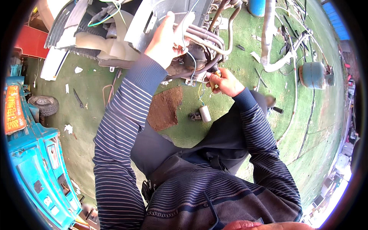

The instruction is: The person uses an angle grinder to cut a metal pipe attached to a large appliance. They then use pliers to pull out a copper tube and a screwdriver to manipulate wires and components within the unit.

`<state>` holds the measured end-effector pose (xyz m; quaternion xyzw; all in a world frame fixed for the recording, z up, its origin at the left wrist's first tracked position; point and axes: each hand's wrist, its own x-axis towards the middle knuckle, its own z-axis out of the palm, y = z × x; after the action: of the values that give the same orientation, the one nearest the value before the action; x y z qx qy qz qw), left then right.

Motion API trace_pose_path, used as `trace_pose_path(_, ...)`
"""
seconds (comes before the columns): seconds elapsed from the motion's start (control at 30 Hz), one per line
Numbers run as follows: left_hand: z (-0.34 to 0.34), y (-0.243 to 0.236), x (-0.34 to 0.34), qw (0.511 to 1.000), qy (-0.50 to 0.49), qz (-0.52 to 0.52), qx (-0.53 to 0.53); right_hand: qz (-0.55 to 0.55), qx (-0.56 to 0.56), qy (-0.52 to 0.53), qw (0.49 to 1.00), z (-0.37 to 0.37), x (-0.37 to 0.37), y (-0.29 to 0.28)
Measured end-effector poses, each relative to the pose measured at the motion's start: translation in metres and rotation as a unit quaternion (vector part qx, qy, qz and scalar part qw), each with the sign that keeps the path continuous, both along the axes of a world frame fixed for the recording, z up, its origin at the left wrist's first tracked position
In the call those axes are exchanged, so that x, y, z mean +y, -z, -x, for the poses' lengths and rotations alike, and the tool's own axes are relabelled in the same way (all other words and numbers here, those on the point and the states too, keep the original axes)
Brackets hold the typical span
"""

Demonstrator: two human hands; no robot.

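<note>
My left hand is closed at the edge of a grey metal panel, beside bent copper-coloured pipes; what its fingers grip is hidden. A thin pale-blue wire runs past those fingers and down. Below the pipes, my right hand wraps round a tool with a yellow-orange handle; its working end is hidden. Between the hands sits a dark round compressor at the base of the dismantled unit. Under it, a silver cylinder lies at the end of yellow-green wires.
A brown sheet lies on the green floor near my legs. To the right are a long pale pipe and a grey-blue gas cylinder. A turquoise vehicle and a wheel stand at left, among scattered scraps.
</note>
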<state>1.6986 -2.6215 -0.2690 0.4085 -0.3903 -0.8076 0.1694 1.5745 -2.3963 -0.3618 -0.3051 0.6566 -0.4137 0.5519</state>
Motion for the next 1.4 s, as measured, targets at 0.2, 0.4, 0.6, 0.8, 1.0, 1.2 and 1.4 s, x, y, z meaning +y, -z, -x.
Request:
trace_pose_path(0.2,0.004,-0.006,-0.004,0.999,0.049,-0.005,-0.01,-0.031,0.069,-0.077,0.994,0.004,0.005,-0.001)
trace_pose_path(0.4,0.002,-0.018,-0.002,0.987,0.146,0.072,-0.006,-0.174,0.337,-0.227,0.897,0.001,0.017,0.0)
trace_pose_path(0.6,0.01,-0.017,0.001,0.993,0.116,0.027,-0.011,-0.222,0.381,-0.222,0.87,0.021,0.026,0.006)
trace_pose_path(0.8,0.02,-0.037,0.004,0.985,0.061,0.044,-0.155,-0.241,0.35,-0.294,0.856,0.029,0.022,0.035)
trace_pose_path(1.0,0.017,-0.03,-0.009,0.979,0.089,0.018,-0.183,-0.207,0.277,0.051,0.937,0.035,-0.006,0.07)
trace_pose_path(1.2,0.022,-0.041,0.002,0.976,0.079,0.028,-0.201,0.213,-0.021,0.498,0.84,0.068,-0.051,0.09)
trace_pose_path(1.4,0.037,-0.049,0.01,0.973,0.087,0.041,-0.208,0.163,-0.198,0.421,0.87,0.072,-0.08,0.071)
